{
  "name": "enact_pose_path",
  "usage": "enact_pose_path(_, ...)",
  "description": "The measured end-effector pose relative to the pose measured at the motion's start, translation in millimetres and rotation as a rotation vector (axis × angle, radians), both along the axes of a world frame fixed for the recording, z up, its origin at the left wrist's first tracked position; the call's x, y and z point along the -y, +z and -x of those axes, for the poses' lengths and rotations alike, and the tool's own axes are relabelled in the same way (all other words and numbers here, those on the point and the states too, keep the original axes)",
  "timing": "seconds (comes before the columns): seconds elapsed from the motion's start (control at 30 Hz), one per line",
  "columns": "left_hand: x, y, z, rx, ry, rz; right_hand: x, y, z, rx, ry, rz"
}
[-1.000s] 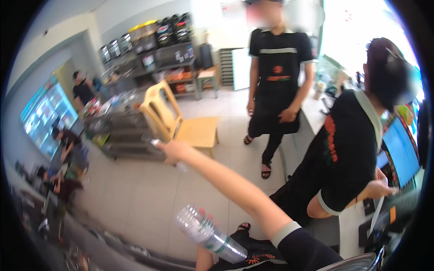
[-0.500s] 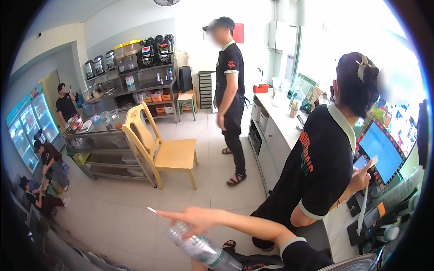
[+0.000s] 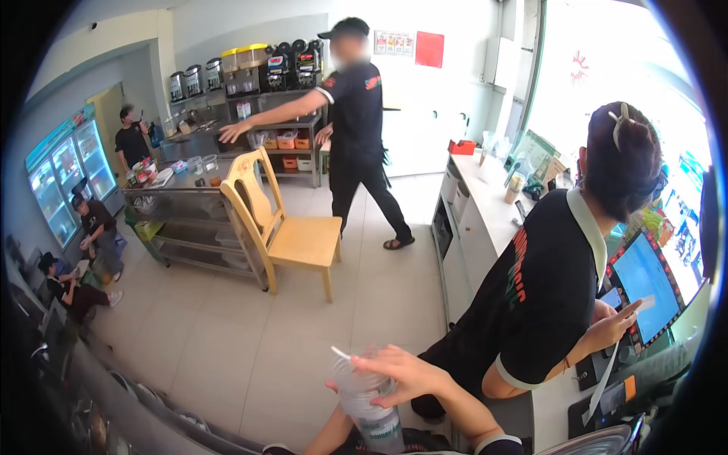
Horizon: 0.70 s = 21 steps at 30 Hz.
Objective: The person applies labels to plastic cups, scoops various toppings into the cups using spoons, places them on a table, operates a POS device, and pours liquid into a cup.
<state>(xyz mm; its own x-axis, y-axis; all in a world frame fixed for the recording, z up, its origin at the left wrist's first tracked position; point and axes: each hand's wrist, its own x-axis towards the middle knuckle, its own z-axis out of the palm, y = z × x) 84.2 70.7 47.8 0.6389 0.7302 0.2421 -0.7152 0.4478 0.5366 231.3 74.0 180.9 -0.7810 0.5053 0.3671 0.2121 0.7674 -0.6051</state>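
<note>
A stack of clear plastic cups [image 3: 369, 406] with green print stands nearly upright close to my body at the bottom of the view. Over its upper part lies my right hand [image 3: 398, 373], its fingers curved round the rim and side. A small white strip [image 3: 341, 353] sticks out by my right fingertips; its kind is unclear. Behind the stack, my left hand [image 3: 331, 386] grips it from the far side, mostly hidden by the cups. Both hands are closed on the stack.
A co-worker [image 3: 546, 280] stands close on my right at a monitor [image 3: 644, 265], holding paper. Another person [image 3: 356, 114] stands beyond a wooden chair [image 3: 303, 239]. A metal table [image 3: 205, 254] and drink dispensers stand behind. Several people are at the left near a glass-door fridge [image 3: 72, 178].
My right hand has come back from pointing left and now lies on the cup stack, which is more upright. The standing person has stretched an arm leftward.
</note>
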Motion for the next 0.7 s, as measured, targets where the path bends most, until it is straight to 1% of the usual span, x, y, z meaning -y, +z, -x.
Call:
enact_pose_path(0.07,-1.7,5.1,-5.8,-0.047,-0.037,-0.030,3.9,-5.0,-8.7,-0.115,-0.104,-0.103)
enact_pose_path(0.1,-2.3,6.4,-10.3,-0.068,-0.067,-0.046,6.7,-3.3,-13.4,-0.117,-0.107,-0.069)
enact_pose_path(0.17,-0.7,8.6,-17.4,-0.106,-0.124,-0.080,4.7,7.5,-22.7,-0.042,-0.303,-0.232)
enact_pose_path(0.2,-0.8,8.2,-21.3,-0.116,-0.157,-0.105,-0.8,18.0,-27.3,-0.055,-0.405,-0.347)
enact_pose_path(0.23,1.2,6.4,-25.3,-0.125,-0.191,-0.126,-7.1,25.8,-32.5,-0.087,-0.486,-0.358)
enact_pose_path(0.3,6.1,2.4,-35.3,-0.115,-0.242,-0.177,-24.7,39.6,-45.0,-0.233,-0.530,-0.156)
enact_pose_path(0.33,3.2,2.2,-39.7,-0.101,-0.266,-0.210,-33.3,43.2,-51.3,-0.311,-0.515,-0.050)
enact_pose_path(0.37,3.9,2.9,-43.1,-0.076,-0.280,-0.199,-41.2,38.4,-57.2,-0.492,-0.451,0.092)
enact_pose_path(0.4,2.5,3.2,-47.1,-0.046,-0.291,-0.192,-46.1,35.4,-61.2,-0.592,-0.376,0.136)
enact_pose_path(0.47,10.0,19.7,-52.7,0.044,-0.292,-0.064,-56.5,32.8,-64.8,-0.782,-0.231,0.154)
enact_pose_path(0.5,10.0,26.6,-54.9,0.127,-0.271,0.047,-56.8,32.9,-65.5,-0.863,-0.205,0.192)
enact_pose_path(0.53,7.3,23.1,-58.3,0.249,-0.322,-0.004,-58.0,33.5,-66.3,-0.916,-0.165,0.221)
enact_pose_path(0.57,4.0,23.1,-58.9,0.297,-0.381,-0.043,-58.9,33.2,-66.6,-0.971,-0.122,0.255)
enact_pose_path(0.63,8.8,20.1,-62.1,0.390,-0.446,0.058,-58.2,27.8,-65.0,-0.987,-0.123,0.273)
enact_pose_path(0.67,8.8,14.5,-62.7,0.388,-0.445,0.063,-56.3,26.4,-63.2,-0.991,-0.116,0.288)
enact_pose_path(0.7,6.7,5.5,-63.5,0.440,-0.561,0.077,-55.0,24.9,-61.4,-0.996,-0.109,0.299)
